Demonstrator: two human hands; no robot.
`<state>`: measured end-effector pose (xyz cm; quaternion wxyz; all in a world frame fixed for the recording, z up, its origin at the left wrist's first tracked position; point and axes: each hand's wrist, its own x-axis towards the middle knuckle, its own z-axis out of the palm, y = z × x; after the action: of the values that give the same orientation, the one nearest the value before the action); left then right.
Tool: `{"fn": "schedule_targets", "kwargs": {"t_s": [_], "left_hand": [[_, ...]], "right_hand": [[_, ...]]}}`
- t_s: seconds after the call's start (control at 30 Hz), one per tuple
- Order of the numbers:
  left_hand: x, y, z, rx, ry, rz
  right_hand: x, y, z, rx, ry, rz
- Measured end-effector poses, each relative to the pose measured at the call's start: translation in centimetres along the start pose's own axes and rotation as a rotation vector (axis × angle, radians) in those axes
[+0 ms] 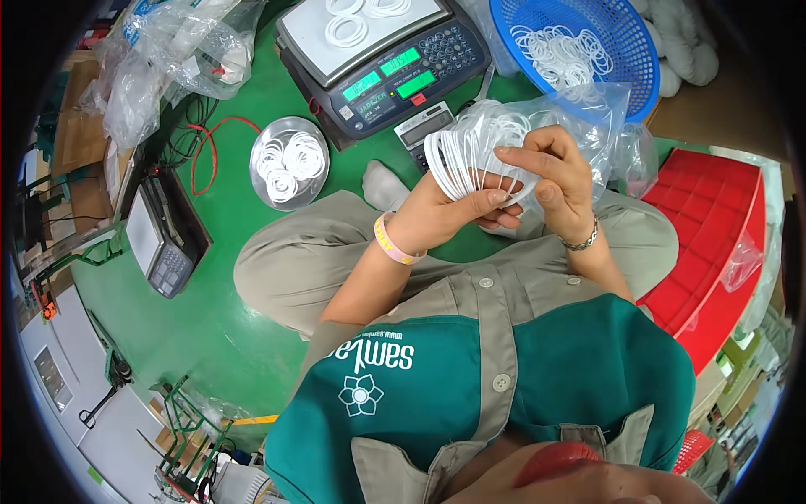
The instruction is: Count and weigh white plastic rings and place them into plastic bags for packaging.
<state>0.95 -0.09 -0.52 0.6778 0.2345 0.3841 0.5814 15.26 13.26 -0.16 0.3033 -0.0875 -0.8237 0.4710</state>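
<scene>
Head view: a seated person's left hand (441, 210) is closed on a fanned bundle of thin white rings (448, 162), thumb above and fingers beneath, held over the lap. The right hand (562, 176) is half curled at the bundle's far side, its forefinger against the rings and its thumb apart; whether it pinches any strand cannot be told from this angle.

Just beyond the hands lies a crumpled clear plastic bag (611, 113), with pale rings showing at its near end. A round blue plastic basket (645, 67) with latticed walls contains a loose heap of white rings. A shallow round silver-coloured dish (308, 192) contains three coiled bundles of them, and more bundles sit on the flat pale platform (405, 35) of a dark grey electronic scale (457, 63) with lit green displays. A grey calculator (424, 124) lies beside that scale

Everything is spread over a glossy green floor (201, 336). A second scale (168, 267) stands to the left, near a red cable (201, 155). To the right is a large red plastic tray (701, 244); clear plastic wrapping (193, 50) is piled at upper left, and green metal frames (179, 428) stand at lower left
</scene>
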Motion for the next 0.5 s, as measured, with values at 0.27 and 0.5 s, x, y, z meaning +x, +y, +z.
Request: {"fn": "schedule_targets", "kwargs": {"t_s": [0.27, 0.5], "left_hand": [[-0.16, 0.19, -0.07, -0.016, -0.001, -0.024], [-0.01, 0.21, -0.19, 0.030, -0.068, -0.063]], "right_hand": [[0.21, 0.03, 0.52, 0.011, 0.099, -0.037], [0.37, -0.46, 0.32, -0.132, -0.110, -0.036]]}}
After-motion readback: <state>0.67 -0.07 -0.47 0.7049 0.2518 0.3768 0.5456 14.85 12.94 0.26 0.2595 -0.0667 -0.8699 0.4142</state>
